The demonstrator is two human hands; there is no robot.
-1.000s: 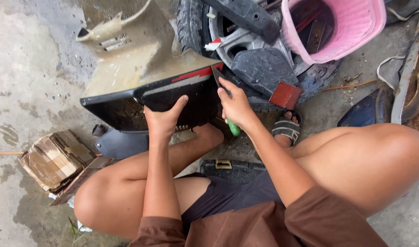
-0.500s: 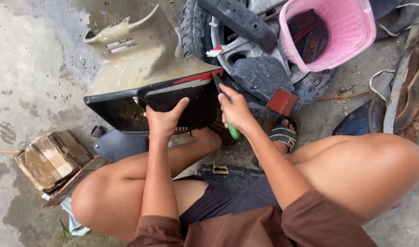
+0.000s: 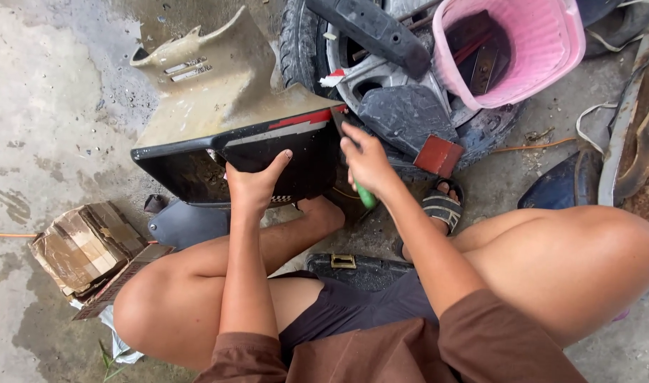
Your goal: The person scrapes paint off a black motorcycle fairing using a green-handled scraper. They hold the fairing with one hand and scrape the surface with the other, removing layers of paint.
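A black motorcycle body panel (image 3: 197, 167) with a red and silver stripe stands on edge on the concrete in front of my knees. My left hand (image 3: 257, 184) grips its near side, fingers spread over the top edge. My right hand (image 3: 367, 162) is closed around a green-handled screwdriver (image 3: 365, 196), whose tip meets the panel's right end near the red stripe. The tool's shaft is mostly hidden by my fingers.
A tyre and wheel (image 3: 381, 78) with grey plastic parts lie behind the panel. A pink basket (image 3: 544, 50) holds dark pieces at the upper right. A beige fairing (image 3: 211, 85) lies behind left. Torn cardboard (image 3: 83, 248) sits at left, a black case (image 3: 353, 269) under my legs.
The view has shifted slightly, so the panel and the clutter behind it sit a little lower in frame. Both hands keep the same hold on the panel and the screwdriver.
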